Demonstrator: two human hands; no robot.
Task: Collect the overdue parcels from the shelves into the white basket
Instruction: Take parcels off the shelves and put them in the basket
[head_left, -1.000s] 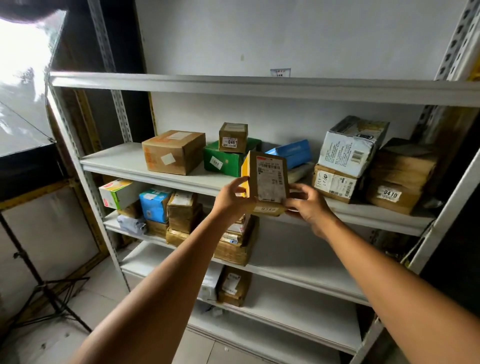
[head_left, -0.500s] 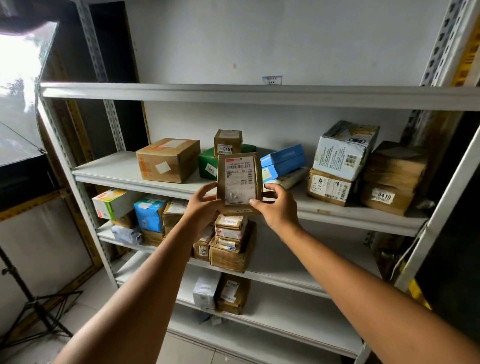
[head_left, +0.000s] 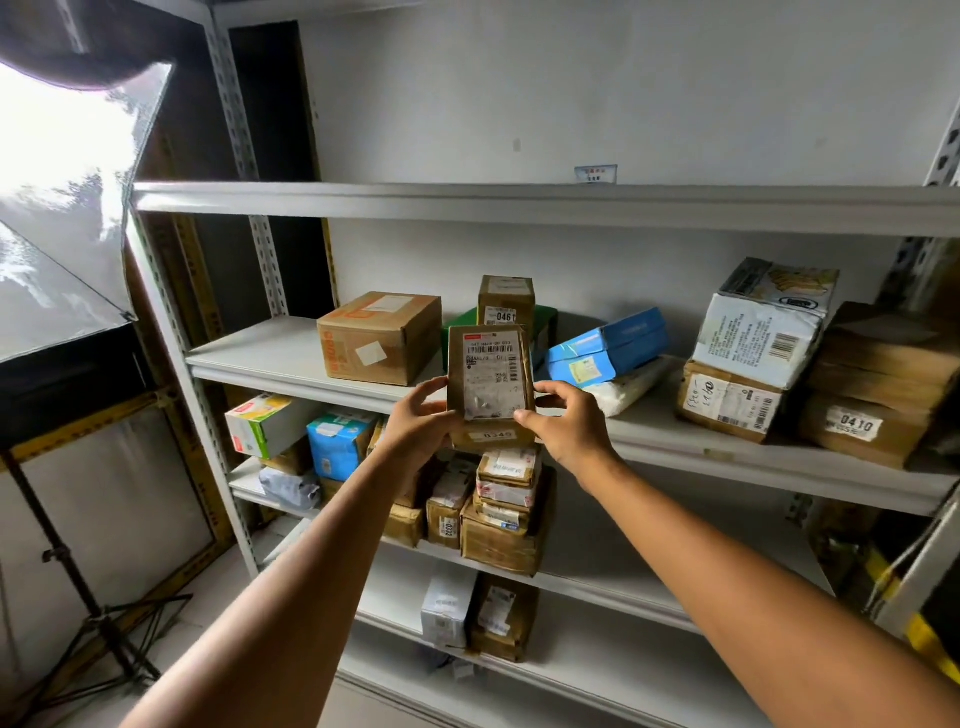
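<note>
Two hands hold one small brown cardboard parcel with a white label (head_left: 491, 384) up in front of the grey metal shelf (head_left: 260, 353), as the head camera shows. The left hand (head_left: 415, 423) and the right hand (head_left: 569, 423) each curl round one side of it, so the grip is a pinch from both sides. A second ago the parcel was tipped sideways at the shelf edge. Now it is off the shelf, closer, and its label faces the person. I think the person is reading it to see if it is late. The white basket is not in sight, so the parcel is not in it yet.
</note>
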